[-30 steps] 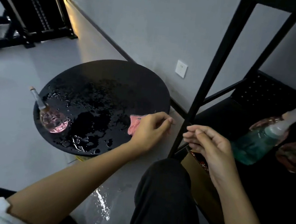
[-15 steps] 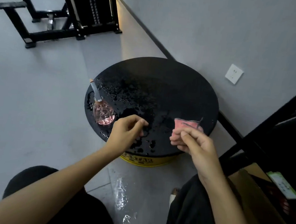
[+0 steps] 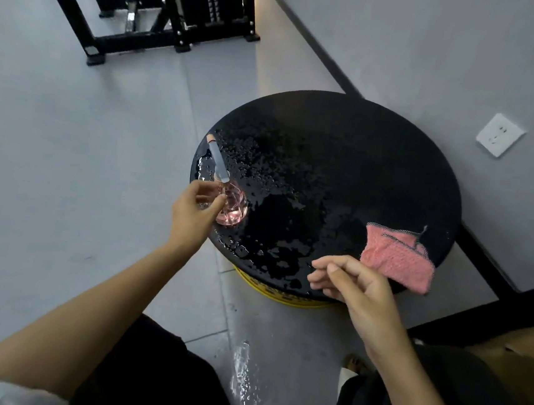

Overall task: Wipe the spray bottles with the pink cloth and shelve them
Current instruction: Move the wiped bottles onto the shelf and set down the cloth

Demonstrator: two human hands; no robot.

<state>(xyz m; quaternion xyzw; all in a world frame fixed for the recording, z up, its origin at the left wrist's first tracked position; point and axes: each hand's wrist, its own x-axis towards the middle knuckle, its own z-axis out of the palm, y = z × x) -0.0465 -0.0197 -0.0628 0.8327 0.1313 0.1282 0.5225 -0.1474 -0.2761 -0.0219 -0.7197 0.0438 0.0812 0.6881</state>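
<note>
A small round clear spray bottle (image 3: 234,207) with pink liquid and a long grey nozzle lies on its side at the left edge of the wet round black table (image 3: 345,151). My left hand (image 3: 192,214) has its thumb and fingers curled round the bottle's body just below the neck. The pink cloth (image 3: 399,259) lies folded on the table's near right edge, partly hanging over it. My right hand (image 3: 355,286) hovers just left of the cloth with loosely curled fingers, holding nothing.
Water drops and puddles cover the table's left and near half. The table has a yellow base (image 3: 282,297). A wet patch (image 3: 244,373) is on the floor between my knees. A black gym frame (image 3: 166,13) stands at the back; a black shelf post (image 3: 483,316) and cardboard box (image 3: 522,351) are at right.
My view swung left from the shelf to the table. My right hand let go of the pink cloth onto the table edge. My left hand reached left and took hold of the bottle.
</note>
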